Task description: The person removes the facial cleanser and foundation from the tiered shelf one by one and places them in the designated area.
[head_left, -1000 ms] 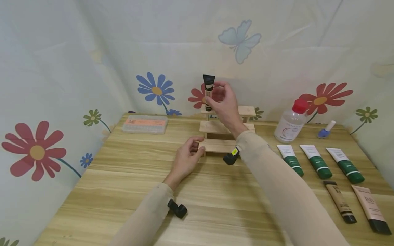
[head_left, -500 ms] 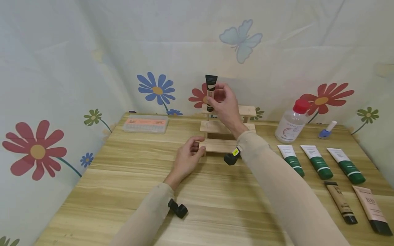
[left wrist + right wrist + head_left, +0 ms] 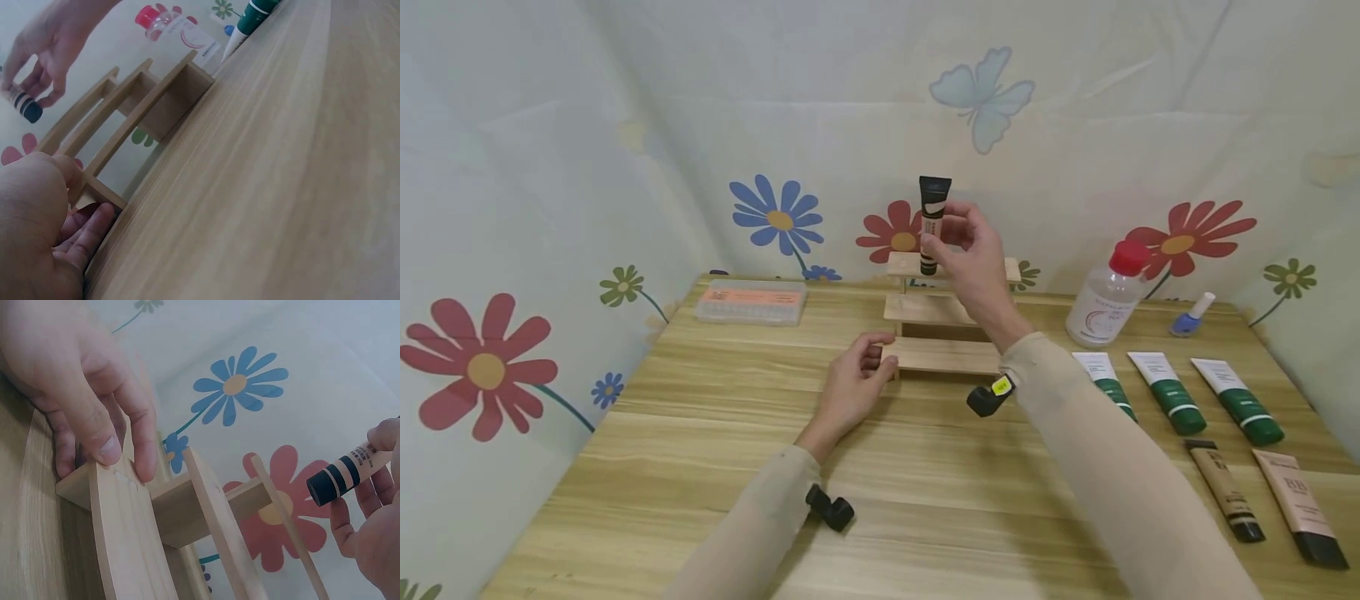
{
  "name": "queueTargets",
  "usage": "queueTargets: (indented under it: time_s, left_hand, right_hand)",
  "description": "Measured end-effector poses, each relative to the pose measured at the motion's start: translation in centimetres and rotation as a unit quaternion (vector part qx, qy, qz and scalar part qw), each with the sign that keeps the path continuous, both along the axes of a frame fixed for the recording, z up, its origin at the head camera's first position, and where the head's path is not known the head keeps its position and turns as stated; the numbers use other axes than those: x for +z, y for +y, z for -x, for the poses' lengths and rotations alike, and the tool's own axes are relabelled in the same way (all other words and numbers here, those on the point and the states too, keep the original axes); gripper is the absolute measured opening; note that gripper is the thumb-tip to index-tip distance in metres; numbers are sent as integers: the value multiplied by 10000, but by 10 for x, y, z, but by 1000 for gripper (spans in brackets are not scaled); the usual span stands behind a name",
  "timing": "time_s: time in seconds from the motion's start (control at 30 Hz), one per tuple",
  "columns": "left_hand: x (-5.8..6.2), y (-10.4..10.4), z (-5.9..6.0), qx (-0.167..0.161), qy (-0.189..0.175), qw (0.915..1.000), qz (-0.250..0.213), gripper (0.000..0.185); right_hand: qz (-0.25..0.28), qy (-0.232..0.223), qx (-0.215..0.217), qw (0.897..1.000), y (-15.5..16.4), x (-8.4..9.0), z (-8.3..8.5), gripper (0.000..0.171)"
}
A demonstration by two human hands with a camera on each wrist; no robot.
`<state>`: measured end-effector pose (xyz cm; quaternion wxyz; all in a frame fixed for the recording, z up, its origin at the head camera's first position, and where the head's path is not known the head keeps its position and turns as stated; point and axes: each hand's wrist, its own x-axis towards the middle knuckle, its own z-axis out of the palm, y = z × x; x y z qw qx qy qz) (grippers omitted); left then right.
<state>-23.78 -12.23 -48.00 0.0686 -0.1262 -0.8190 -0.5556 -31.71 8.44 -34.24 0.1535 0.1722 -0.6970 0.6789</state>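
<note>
A three-tier wooden display shelf point(image 3: 940, 355) stands at the back of the table. My left hand point(image 3: 852, 382) grips the left end of its lowest plank; in the right wrist view the left thumb and fingers point(image 3: 107, 450) curl round that corner. Between the thumb and fingers of my right hand point(image 3: 976, 258) is a small beige and black cosmetic tube point(image 3: 933, 215), upright with its dark cap down. The left wrist view has that tube point(image 3: 24, 105) above the shelf's top plank, apart from it.
Three green and white tubes point(image 3: 1176, 404) lie on the right of the table, with a tan tube point(image 3: 1225, 492) and a pink BB tube point(image 3: 1298, 507) before them. Behind stand a red-capped bottle point(image 3: 1105, 304) and blue nail polish point(image 3: 1187, 323). A clear plastic case point(image 3: 752, 302) lies back left.
My right hand has shifted to the right with the tube, from the left end of the top plank towards its middle. The left hand keeps its place on the shelf.
</note>
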Motion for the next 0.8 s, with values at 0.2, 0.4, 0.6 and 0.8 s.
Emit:
queueTargets:
  time_s: [0.2,0.4,0.6,0.8]
  left_hand:
    - [1,0,0,-33,15,10000,-29,32]
    - [-1,1,1,-53,-4,10000,-15,32]
    - [-2,1,2,-29,-24,10000,-34,32]
    - [-2,1,2,-13,-54,10000,-31,32]
  right_hand:
    - [0,129,-122,9998,16,0,-11,37]
    - [-53,194,-303,9993,38,-1,-25,39]
    - [79,322,-406,9986,62,-1,-44,34]
    - [151,306,-473,9983,87,-3,-67,37]
